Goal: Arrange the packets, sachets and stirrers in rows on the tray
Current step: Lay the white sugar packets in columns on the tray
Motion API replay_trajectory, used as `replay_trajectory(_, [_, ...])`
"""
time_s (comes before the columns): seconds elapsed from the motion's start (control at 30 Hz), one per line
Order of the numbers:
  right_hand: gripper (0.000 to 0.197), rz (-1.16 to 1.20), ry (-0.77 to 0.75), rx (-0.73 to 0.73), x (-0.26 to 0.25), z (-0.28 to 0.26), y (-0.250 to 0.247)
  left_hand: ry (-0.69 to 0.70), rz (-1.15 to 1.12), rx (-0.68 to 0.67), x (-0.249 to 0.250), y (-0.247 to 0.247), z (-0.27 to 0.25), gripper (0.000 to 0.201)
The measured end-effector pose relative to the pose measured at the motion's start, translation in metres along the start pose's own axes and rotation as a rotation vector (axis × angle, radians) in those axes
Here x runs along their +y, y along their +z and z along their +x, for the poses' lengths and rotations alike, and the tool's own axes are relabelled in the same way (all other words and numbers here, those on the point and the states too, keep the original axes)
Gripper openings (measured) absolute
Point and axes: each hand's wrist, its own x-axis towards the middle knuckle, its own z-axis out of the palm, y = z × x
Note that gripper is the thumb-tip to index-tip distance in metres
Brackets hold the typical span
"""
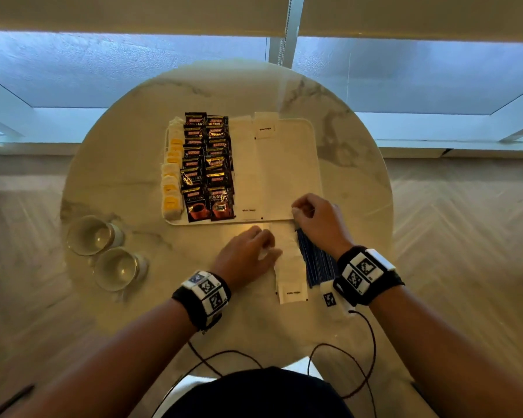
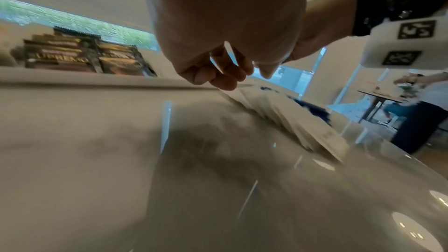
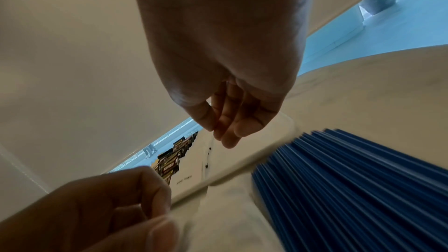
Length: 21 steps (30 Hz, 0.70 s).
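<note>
near edge of table (image 1: 127,188): fanned white sugar sachets (image 1: 289,263) beside blue stirrers (image 1: 316,263), awaiting transfer. left hand (image 1: 246,256) curled, pinching one sachet; right hand (image 1: 317,217) loosely curled over tray (image 1: 302,164), grip unclear. beyond, coffee packets (image 1: 207,167) already rowed.

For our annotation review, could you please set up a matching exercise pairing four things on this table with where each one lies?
Things:
1. coffee packets
2. blue stirrers
3. glass cups
4. yellow-labelled tea bags

Places:
A. on the table, left of the tray
B. along the tray's left edge
C. off the tray, under the right wrist
D. on the tray, in two columns right of the tea bags

Pairs: 1-D, 2-C, 3-A, 4-B
</note>
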Motion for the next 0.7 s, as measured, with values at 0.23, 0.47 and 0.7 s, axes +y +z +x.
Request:
replay_trajectory(0.23, [0.002, 0.003, 0.06, 0.016, 0.031, -0.073, 0.017, -0.283, -0.027, -0.175, 0.026, 0.044, -0.034, 0.061])
replay_trajectory(0.47, [0.004, -0.021, 0.049, 0.028, 0.039, -0.103, 0.02, -0.279, -0.189, -0.112, 0.019, 0.039, -0.041, 0.043])
replay_trajectory(0.7, [0.039, 0.014, -0.035, -0.145, 0.031, -0.113, 0.022, -0.012, -0.053, -0.086, 0.011, 0.004, -0.042, 0.019])
